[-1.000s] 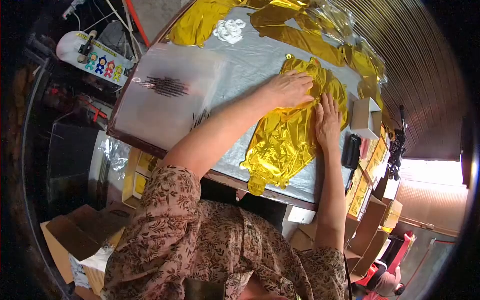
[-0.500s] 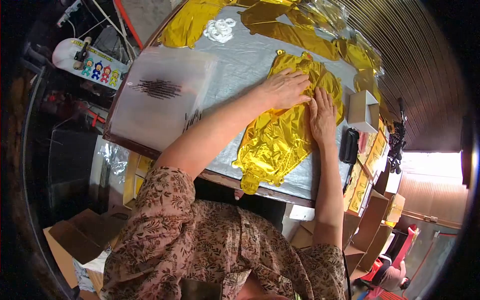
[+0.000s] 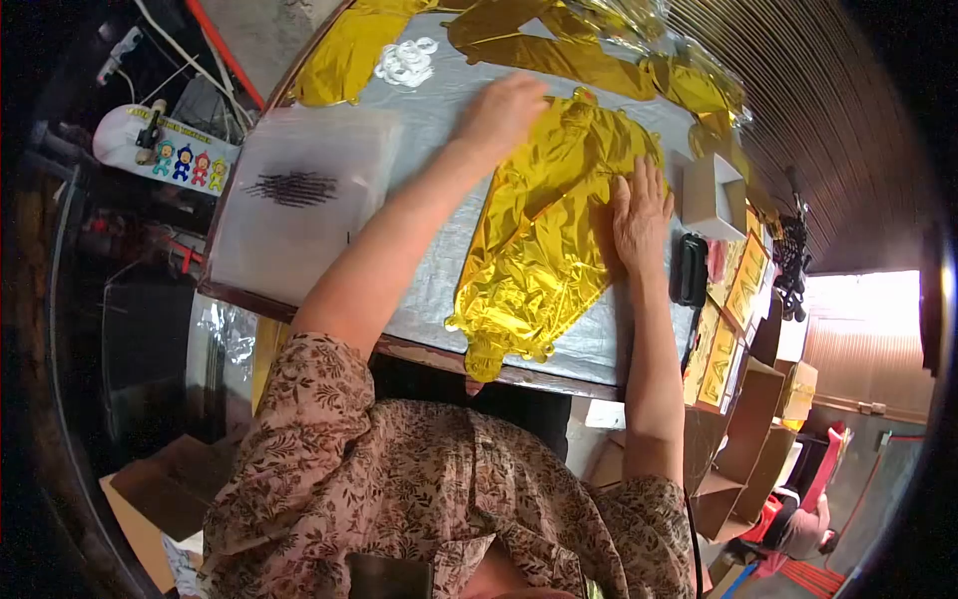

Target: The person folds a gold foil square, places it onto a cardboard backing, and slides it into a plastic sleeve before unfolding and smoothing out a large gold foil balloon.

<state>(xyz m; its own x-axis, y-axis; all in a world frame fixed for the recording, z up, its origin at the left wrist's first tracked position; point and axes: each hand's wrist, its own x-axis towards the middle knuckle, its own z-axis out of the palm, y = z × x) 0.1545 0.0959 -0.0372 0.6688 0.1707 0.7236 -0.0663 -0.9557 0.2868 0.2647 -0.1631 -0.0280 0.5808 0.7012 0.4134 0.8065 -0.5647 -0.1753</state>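
Note:
A flat, crinkled gold foil balloon [image 3: 559, 245] lies lengthwise on the silver-covered table [image 3: 419, 290], its narrow tab reaching the near edge. My right hand [image 3: 642, 215] rests flat on the foil's right side, fingers stretched out. Smeared by motion, my left hand [image 3: 504, 115] is over the balloon's upper left edge; its fingers do not show clearly. Left of the balloon is a stack of clear plastic sheets [image 3: 349, 130] with a patch of short dark strokes [image 3: 294, 190]. White rings [image 3: 405, 63] sit in a small pile beyond my left hand.
More gold foil pieces [image 3: 549, 62] line the far edge. At the right are an open white box [image 3: 704, 205], a black case [image 3: 690, 270] and yellow boxes [image 3: 717, 364]. A white board with cartoon figures [image 3: 165, 150] stands left. Another person [image 3: 803, 529] is far off at lower right.
My left hand has lifted off the middle of the foil and swept up and left. My right hand stays on the foil. The whole view has shifted slightly.

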